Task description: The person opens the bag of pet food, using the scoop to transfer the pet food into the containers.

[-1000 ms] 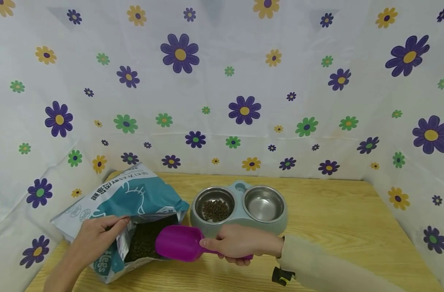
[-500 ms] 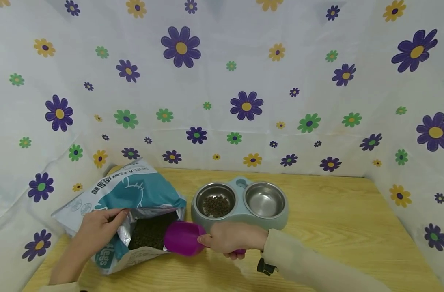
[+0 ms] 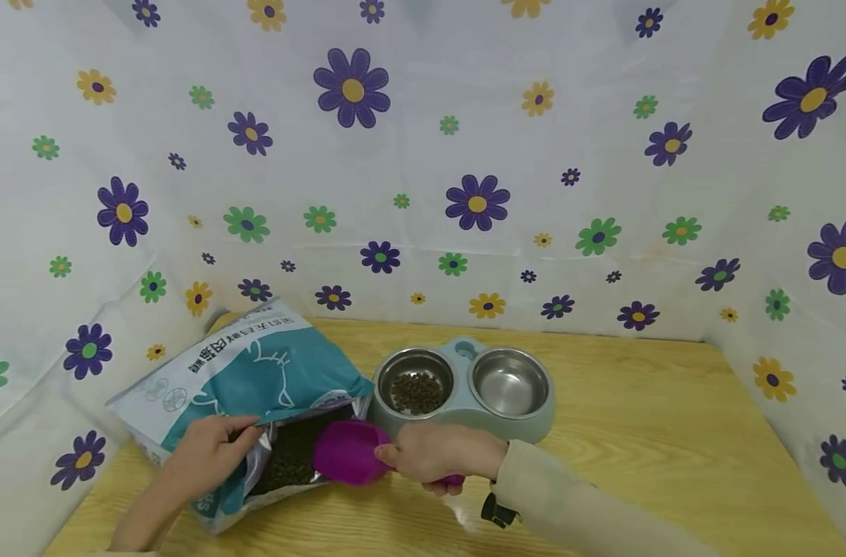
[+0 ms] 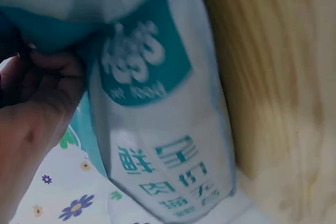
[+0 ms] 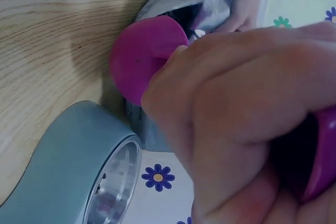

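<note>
A teal-and-white pet food bag (image 3: 245, 371) lies on its side at the left of the table, its mouth facing front right with brown kibble (image 3: 287, 464) inside. My left hand (image 3: 207, 456) pinches the upper edge of that mouth and holds it raised. In my right hand (image 3: 444, 455) is the handle of a magenta scoop (image 3: 349, 452); its front end sits at the bag's opening, overlapping the rim in the head view. The right wrist view shows my fingers wrapped round the handle, with the back of the scoop (image 5: 142, 59) turned to the camera. What the scoop contains is hidden.
Behind my right hand stands a grey-green double pet bowl (image 3: 462, 391). Its left steel bowl (image 3: 416, 352) has some kibble in it; the right steel bowl (image 3: 509, 383) shows bare metal. A flower-print sheet (image 3: 409, 155) hangs round the back and sides of the wooden table (image 3: 639, 433).
The scoop has shifted slightly right from deeper over the bag's mouth and turned a little. My left hand still pinches the bag's edge, and its mouth now looks lower and narrower.
</note>
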Demonstrator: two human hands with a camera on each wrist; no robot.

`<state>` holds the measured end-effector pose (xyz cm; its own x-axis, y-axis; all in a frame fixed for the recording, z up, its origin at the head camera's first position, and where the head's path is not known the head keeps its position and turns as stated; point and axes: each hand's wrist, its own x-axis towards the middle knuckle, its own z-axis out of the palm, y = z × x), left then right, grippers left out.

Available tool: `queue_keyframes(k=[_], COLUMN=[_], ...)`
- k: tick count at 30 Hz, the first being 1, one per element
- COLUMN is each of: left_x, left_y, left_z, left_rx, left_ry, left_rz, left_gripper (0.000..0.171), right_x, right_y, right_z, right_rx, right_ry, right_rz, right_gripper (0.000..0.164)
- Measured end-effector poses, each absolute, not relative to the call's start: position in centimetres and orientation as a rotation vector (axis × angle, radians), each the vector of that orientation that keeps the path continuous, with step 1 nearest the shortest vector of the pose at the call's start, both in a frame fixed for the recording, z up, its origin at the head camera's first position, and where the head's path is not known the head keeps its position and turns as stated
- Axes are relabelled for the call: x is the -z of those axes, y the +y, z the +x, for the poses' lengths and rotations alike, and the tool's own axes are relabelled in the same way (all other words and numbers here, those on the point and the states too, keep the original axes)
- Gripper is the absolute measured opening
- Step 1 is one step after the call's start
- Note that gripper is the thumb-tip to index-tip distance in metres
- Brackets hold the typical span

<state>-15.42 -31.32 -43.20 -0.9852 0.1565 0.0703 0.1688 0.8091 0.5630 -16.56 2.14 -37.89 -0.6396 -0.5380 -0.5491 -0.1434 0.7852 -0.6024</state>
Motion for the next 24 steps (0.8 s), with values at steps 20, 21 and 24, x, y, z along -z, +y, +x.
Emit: queue_keyframes(k=[20,21,24], left_x=[41.5,41.4,41.4], left_y=[-33.1,-33.1,-32.8], left_z=[-17.2,-17.1,-17.0], left_rx=[0.777,0.777,0.776], left_ry=[-2.933,-2.938,-2.942], left_rz=[-0.234,-0.230,-0.228], left_gripper=[0.036,0.036,0.035], right_x=[39.2,39.4,40.3], right_y=[1.3,1.3,1.7], right_z=[-17.4,-17.4,-17.4], right_rx=[0.890,0.918,0.982], right_ry=[2.103,2.087,2.051], right_rz=[-0.379,-0.371,-0.370], right_gripper=[0.055,0.055,0.056])
